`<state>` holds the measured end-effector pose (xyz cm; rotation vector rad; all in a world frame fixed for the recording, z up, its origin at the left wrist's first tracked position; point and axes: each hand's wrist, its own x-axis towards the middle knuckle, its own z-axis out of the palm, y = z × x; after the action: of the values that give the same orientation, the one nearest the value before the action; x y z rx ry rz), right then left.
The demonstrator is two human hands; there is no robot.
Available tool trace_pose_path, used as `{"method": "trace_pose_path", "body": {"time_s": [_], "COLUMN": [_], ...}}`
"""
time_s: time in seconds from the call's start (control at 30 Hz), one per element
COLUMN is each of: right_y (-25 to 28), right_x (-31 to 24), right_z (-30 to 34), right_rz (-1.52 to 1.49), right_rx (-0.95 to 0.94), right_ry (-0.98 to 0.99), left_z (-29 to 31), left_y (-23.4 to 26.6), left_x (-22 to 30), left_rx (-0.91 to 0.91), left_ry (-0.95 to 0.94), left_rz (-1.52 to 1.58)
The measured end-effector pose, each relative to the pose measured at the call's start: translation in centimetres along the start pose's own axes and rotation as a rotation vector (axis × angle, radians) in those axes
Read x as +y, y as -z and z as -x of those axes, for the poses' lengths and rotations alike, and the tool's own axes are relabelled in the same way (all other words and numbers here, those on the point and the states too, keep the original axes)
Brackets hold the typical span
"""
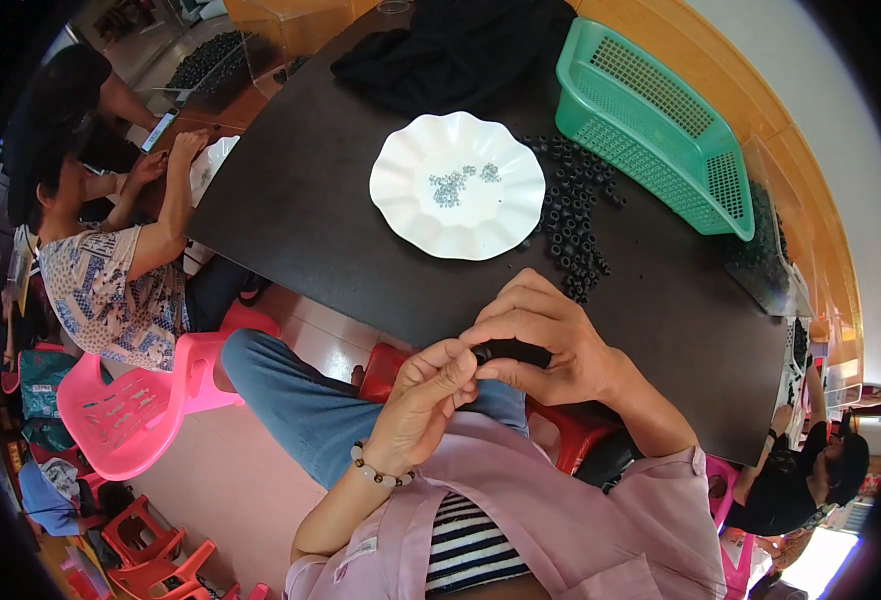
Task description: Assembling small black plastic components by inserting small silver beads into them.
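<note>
Dark tabletop, white plate as landmark

Table: dark brown, smooth, slight sheen. White plate, wavy rim, lies flat on it. Just right of plate: loose spread of small black ring-shaped pieces, many touching, some strays apart. Beyond plate: black cloth, crumpled. Right of plate and farther back, past the pieces: green basket, long, mesh-walled. Well right of plate, at table's edge: clear bag, dark contents.

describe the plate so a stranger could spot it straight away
Find the dark table. On it, left of the loose black pieces and green basket, lies a white plate bearing small pale bits. Its round, wavy rim sets it apart from the basket.
</note>
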<state>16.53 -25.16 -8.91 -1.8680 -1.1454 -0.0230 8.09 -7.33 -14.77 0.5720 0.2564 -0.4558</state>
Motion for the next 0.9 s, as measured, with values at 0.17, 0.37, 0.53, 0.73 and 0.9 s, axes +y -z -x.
{"method": "trace_pose_path", "body": {"time_s": [0.17,0.37,0.53,0.73,0.9], "right_y": [0.5,1.7,2.4,2.4,2.2], "right_x": [0.1,0.0,0.3,0.8,1.0], "right_z": [0.4,1.5,3.1,4.2,4.3], "right_rz": [-0.015,-0.115,-0.184,-0.143,-0.118], "right_rx": [-0.004,0.056,0.089,0.138,0.141], "right_ry": [-0.014,-0.086,-0.151,-0.18,-0.186], "left_z": [-0.3,-1.1,-2.1,-2.9,-2.9], "left_y": [-0.5,-1.0,-1.9,-2.0,-2.3], "left_x": [0.2,0.3,0.3,0.0,-0.1], "left_rx": [-0.059,-0.14,-0.171,-0.159,-0.132], "left_ry": [0.022,0.073,0.118,0.175,0.196], "left_rz": [0.021,-0.072,-0.141,-0.103,-0.111]}}
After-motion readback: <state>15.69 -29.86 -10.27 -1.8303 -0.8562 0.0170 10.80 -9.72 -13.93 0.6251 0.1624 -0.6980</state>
